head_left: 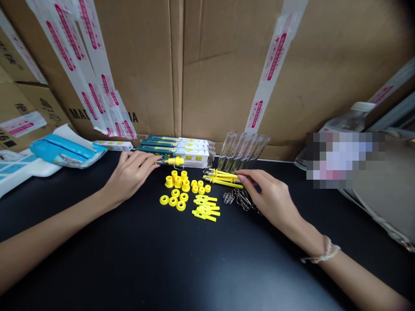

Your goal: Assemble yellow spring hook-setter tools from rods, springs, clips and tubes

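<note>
My left hand (134,175) is closed round a clear tube with a yellow cap (176,161), held level in front of the small boxes (194,153). With thumb and fingers together, my right hand (270,194) pinches the end of one of the yellow rods (223,180), which have metal ends. Between the hands lie yellow flanged sleeves (169,182), yellow rings (164,200), small yellow collars (201,190) and flat yellow clips (207,210). Bent wire hooks (243,199) and small metal coils (228,198) sit beside my right hand.
Clear tubes (241,151) lean against a large cardboard box (223,86) at the back. A blue packet (68,149) lies on the left of the black table (162,263). On the right are a plastic bottle (348,119) and a beige bag (385,185).
</note>
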The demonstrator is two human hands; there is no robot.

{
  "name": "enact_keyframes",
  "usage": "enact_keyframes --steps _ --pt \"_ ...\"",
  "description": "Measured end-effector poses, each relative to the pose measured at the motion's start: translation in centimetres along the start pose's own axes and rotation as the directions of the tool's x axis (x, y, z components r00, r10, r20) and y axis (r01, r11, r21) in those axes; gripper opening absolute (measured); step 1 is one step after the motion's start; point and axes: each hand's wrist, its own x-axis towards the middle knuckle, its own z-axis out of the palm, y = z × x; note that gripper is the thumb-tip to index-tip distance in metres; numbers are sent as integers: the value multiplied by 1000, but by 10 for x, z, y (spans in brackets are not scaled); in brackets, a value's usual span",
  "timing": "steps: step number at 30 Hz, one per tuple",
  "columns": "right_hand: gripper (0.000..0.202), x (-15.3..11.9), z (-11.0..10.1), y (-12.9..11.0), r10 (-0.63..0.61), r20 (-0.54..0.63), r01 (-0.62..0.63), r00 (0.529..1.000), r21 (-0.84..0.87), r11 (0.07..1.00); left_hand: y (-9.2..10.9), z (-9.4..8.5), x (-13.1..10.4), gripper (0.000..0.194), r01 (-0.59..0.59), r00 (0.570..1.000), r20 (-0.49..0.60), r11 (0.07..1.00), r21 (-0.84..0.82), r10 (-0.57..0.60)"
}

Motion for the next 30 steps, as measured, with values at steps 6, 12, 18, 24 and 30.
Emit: enact_keyframes --steps 6,12,18,24,30 --pt "20 -1 -6 -18 -66 -90 68 994 20 998 17 -11 0 38 -13 967 -253 999 31 21" --pt "24 -11 -7 -55 -191 21 183 981 198 963 75 -30 -9 33 -192 944 -292 975 -110 153" --pt "24 -17 2 -62 -226 118 177 967 325 929 88 -33 -3 22 -241 943 -247 969 -50 222" --pt "25 -19 4 -63 -230 146 160 962 382 910 83 -31 3 27 -150 980 -111 978 146 167" --pt "28 -20 2 -65 -258 181 167 949 405 899 81 -31 -3 19 -7 998 -68 993 121 15"
